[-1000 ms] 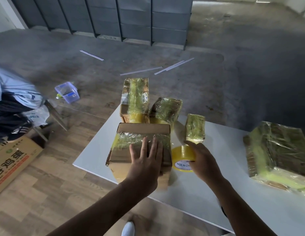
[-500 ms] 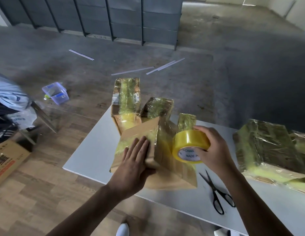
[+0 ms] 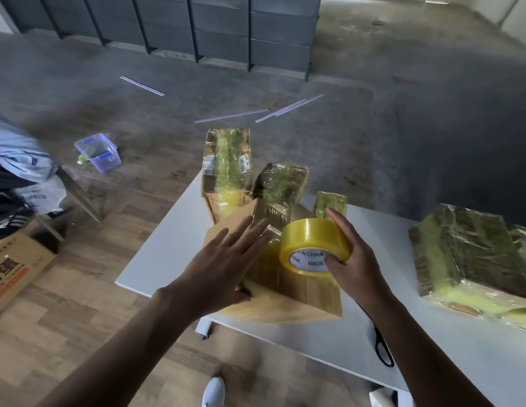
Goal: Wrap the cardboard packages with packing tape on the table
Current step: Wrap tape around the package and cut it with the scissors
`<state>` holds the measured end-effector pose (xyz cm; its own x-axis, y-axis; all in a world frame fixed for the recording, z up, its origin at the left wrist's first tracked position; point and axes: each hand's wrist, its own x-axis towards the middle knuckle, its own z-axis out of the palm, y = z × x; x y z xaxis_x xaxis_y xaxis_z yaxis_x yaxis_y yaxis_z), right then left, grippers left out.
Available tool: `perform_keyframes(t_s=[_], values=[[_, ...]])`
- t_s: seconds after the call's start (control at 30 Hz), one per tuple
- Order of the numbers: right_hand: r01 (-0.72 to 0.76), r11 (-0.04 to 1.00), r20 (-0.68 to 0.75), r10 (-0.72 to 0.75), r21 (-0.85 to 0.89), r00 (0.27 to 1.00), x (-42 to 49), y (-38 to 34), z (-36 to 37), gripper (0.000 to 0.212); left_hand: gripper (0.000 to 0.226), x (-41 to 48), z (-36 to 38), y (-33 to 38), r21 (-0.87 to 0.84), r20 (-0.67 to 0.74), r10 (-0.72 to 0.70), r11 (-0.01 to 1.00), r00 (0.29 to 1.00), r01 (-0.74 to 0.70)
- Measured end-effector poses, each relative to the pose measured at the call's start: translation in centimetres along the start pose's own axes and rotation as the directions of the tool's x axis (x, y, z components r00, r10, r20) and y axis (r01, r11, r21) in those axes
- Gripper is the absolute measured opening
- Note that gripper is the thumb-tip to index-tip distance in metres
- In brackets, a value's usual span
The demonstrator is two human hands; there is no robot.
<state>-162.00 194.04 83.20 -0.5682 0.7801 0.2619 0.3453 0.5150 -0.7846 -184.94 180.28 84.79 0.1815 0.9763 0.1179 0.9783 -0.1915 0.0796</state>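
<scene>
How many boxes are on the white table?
5, maybe more hidden. One under the hands, a tall one at the far corner, a dark one beside it, a small one behind the tape roll, a big one at right.

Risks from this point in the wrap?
1. The cardboard box overhangs the table edge, steadied only by the flat, open left hand; a tape pull could drag it off.
2. The scissors lie under the right forearm, near the edge; a sweep may knock them down.
</scene>
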Motion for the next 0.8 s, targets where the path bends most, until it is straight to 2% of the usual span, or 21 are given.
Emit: perform_keyframes(t_s=[0.13,0.23,0.37,0.5,0.63,0.8], values=[[0.042,0.997,0.009,-0.042,-0.059,0.999,0.4,-0.4,0.3,0.088,0.127,0.0,-0.3,-0.2,0.030,0.013,-0.002,1.000,1.000,0.002],[0.141,0.965,0.084,-0.125,-0.223,0.989,1.2,-1.0,-0.5,0.088,0.123,-0.5,-0.4,-0.8,0.029,0.001,-0.010,1.000,1.000,0.010],[0.180,0.850,0.120,-0.139,-0.495,0.983,1.4,-1.5,-2.2,0.096,0.119,-1.2,-0.1,-1.3,0.004,-0.005,-0.028,1.000,1.000,0.028],[0.260,0.717,0.167,-0.200,-0.647,0.966,0.9,-1.8,-3.0,0.101,0.117,-1.5,0.4,-1.3,-0.006,-0.021,-0.030,1.000,0.999,0.029],[0.258,0.683,0.206,-0.158,-0.683,0.966,1.1,-1.5,-2.5,0.101,0.115,-1.8,0.4,-1.9,-0.013,-0.023,-0.044,0.999,0.999,0.044],[0.303,0.587,0.224,-0.205,-0.751,0.953,0.6,0.2,-1.9,0.099,0.114,-3.5,1.2,-3.6,-0.035,0.003,-0.126,0.991,0.992,0.126]])
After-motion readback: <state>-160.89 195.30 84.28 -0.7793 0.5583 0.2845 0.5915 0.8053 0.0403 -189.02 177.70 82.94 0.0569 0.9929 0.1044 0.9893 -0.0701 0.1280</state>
